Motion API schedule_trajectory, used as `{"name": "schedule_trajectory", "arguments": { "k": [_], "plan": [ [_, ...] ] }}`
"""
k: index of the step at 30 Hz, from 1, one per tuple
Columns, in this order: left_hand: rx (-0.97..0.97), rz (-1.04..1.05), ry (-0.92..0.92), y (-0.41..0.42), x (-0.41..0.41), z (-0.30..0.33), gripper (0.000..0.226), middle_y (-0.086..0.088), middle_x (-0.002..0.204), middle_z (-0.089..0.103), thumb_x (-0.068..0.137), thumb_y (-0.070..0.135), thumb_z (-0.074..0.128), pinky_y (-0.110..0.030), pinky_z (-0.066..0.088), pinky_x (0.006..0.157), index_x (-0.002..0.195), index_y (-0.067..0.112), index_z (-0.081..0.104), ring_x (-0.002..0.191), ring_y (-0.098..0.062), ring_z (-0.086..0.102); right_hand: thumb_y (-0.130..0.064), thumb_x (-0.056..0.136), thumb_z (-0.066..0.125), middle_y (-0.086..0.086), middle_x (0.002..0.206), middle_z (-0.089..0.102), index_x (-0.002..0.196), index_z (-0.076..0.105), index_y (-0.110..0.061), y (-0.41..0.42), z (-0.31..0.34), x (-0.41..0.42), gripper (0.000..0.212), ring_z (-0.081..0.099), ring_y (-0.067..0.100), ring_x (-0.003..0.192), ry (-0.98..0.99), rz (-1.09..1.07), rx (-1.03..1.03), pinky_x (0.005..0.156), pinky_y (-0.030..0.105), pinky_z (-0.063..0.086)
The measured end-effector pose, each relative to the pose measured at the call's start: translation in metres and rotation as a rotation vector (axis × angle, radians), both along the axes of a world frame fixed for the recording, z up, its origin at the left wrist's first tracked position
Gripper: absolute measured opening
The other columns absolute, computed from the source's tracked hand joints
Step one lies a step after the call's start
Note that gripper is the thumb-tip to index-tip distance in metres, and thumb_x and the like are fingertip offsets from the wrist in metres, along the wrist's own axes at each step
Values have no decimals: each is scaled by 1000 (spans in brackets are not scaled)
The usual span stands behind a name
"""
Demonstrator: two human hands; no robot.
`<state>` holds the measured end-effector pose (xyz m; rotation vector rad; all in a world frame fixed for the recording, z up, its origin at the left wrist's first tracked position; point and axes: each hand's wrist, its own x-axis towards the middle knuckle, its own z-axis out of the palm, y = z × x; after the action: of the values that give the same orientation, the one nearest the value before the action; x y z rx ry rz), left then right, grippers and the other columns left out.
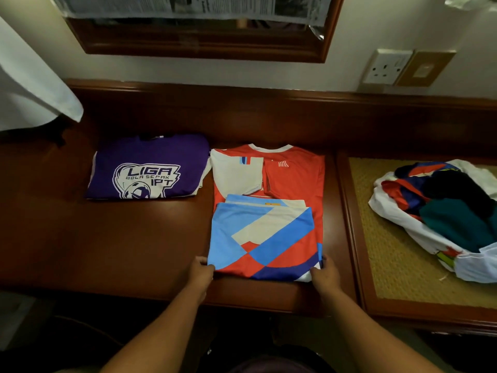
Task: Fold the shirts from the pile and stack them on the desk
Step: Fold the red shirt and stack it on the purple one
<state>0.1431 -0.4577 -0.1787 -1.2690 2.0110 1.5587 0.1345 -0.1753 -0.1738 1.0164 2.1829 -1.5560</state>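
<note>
- A red, white and blue jersey [266,211] lay flat on the dark wooden desk [134,251], collar toward the wall, sleeves folded in across the chest.
- Its lower part was doubled up over the body, so the blue, white and red pattern faced up near the desk's front edge.
- The left hand [200,270] gripped the near left corner of that folded part, thumb on top of the cloth and fingers tucked under it.
- The right hand [324,273] gripped the near right corner the same way, clenched on the fabric edge.
- The jersey stretched away from both hands toward the wall, the fold lying between the two grips.
- A folded purple shirt [148,168] with a white football logo sat just left of the jersey, its right edge touching or nearly touching the jersey's left sleeve.
- Well to the right, on a woven mat [390,251] set into a wooden frame, lay a pile of clothes [441,211]: white, dark blue, red, teal and black cloth bundled together.
- A white cloth [32,87] hung at the far left.
- A wall socket [386,67] sat above the desk's back rail, beside a framed mirror [204,36].
</note>
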Motion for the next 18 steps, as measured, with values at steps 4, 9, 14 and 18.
{"name": "schedule_trajectory", "arguments": {
  "k": [4, 9, 14, 18],
  "plan": [
    [36, 16, 23, -3, 0, -1, 21, -10, 78, 55, 89, -3, 54, -28, 38, 55, 109, 4, 49, 59, -17, 45, 11, 89, 46, 13, 106, 59, 125, 50, 0, 1, 12, 6, 38, 57, 27, 99, 124, 87, 26, 81, 30, 42],
    [105, 61, 77, 0, -3, 0, 27, -14, 109, 58, 89, -4, 53, -33, 46, 73, 114, 9, 49, 90, -24, 55, 18, 85, 42, 6, 114, 57, 130, 49, -1, 1, 20, 10, 50, 54, 22, 108, 224, 170, 63, 82, 22, 41],
    [32, 48, 181, 6, -5, 12, 34, -14, 103, 57, 84, -12, 47, -28, 43, 56, 109, 11, 47, 73, -21, 56, 19, 87, 41, 10, 113, 57, 130, 49, 2, 4, 27, 11, 46, 52, 19, 102, 251, 143, 7, 69, 7, 44],
    [-186, -98, 329, 1, -11, 21, 40, -5, 119, 50, 79, -14, 51, -34, 49, 82, 102, 18, 58, 102, -24, 56, 14, 88, 45, 9, 98, 65, 122, 53, -14, 10, 30, 5, 45, 62, 22, 83, 233, 77, -55, 64, 24, 50]
  ]
}}
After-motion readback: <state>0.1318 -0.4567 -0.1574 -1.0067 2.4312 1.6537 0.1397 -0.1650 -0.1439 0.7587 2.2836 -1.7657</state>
